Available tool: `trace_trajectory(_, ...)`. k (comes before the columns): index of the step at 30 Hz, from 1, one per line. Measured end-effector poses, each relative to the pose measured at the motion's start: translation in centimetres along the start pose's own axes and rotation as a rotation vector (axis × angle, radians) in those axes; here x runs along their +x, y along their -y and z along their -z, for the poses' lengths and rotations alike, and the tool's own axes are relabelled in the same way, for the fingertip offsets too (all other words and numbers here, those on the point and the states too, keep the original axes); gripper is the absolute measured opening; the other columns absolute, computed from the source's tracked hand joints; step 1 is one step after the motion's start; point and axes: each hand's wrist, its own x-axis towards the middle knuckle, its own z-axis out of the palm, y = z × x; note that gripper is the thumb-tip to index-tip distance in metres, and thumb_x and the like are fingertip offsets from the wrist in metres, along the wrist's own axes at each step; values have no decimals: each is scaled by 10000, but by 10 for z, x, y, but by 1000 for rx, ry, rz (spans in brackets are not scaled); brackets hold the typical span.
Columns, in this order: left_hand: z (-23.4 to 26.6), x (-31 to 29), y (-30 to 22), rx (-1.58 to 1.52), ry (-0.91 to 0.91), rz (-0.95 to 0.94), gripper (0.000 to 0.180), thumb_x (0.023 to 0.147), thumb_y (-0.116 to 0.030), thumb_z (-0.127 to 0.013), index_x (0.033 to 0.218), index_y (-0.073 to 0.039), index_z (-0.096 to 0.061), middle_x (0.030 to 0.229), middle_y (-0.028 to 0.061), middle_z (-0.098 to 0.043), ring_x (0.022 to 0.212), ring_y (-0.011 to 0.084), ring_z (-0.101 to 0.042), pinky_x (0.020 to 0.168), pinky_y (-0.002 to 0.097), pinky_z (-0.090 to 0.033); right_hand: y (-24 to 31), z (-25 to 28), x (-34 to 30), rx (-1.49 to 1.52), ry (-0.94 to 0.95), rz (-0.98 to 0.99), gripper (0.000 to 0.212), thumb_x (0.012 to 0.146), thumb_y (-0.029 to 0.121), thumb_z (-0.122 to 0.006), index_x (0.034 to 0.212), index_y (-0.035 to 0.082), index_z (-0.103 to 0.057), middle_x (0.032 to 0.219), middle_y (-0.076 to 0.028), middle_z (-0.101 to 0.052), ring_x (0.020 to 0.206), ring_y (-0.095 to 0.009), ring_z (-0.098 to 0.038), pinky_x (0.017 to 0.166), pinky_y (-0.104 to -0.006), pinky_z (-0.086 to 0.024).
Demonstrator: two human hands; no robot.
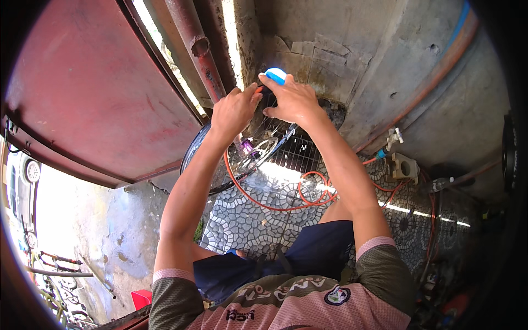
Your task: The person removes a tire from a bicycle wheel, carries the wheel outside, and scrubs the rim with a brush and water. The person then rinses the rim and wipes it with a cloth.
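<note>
A bicycle wheel with a purple hub [247, 147] and a dark tyre [191, 152] stands below my hands, its top partly hidden by them. My left hand [235, 113] is closed around the end of an orange hose [258, 89]; the hose loops down past that forearm. My right hand [295, 100] curls at the wheel's top, gripping a blue and white object [276, 75] that looks like a brush or sponge. Its underside is hidden. White water drops show among the spokes, below my right hand.
A metal drain grate [297, 153] lies beyond the pebble-patterned tiles [247, 217]. At the right, a tap [393, 137] with a blue connector stands by a concrete block [401, 166]. A red metal door [99, 93] and a rusty pipe [201, 52] border the left.
</note>
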Motion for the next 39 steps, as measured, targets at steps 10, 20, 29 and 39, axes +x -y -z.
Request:
trace_trajectory(10,26,-49,33,-117,19,-18,440,1101,-364,-588,1520,-235,-622,918,134,-646,788,375,-698,702,495,-562,-77,-31,22,-222,-297,35,334,883,465,-809,1140,254,-778,1108,-35,-705,1131,-250,-695,811,-458,-551)
trace_trajectory(20,10,-62,40,-268,-79,-32,472,1063,-260,-678,1526,-184,-623,896,138,-626,774,326,-637,739,445,-531,-151,-26,42,456,-158,-129,447,997,450,-664,1367,200,-680,1363,-189,-705,1213,-460,-668,1077,-476,-519)
trace_trajectory(29,23,-27,10,-108,46,6,437,1067,-463,-613,1432,-233,-682,925,129,-690,827,387,-729,699,520,-577,-49,-24,23,298,-140,-301,319,1021,408,-626,1212,164,-702,1171,-160,-776,1129,-385,-729,976,-490,-569)
trace_trajectory(39,7,-2,-1,-79,51,19,410,1079,-428,-604,1432,-240,-692,886,143,-671,822,395,-706,720,530,-545,-60,-20,38,319,-124,-382,383,1012,458,-626,1191,140,-744,1154,-197,-774,1131,-394,-728,967,-515,-568)
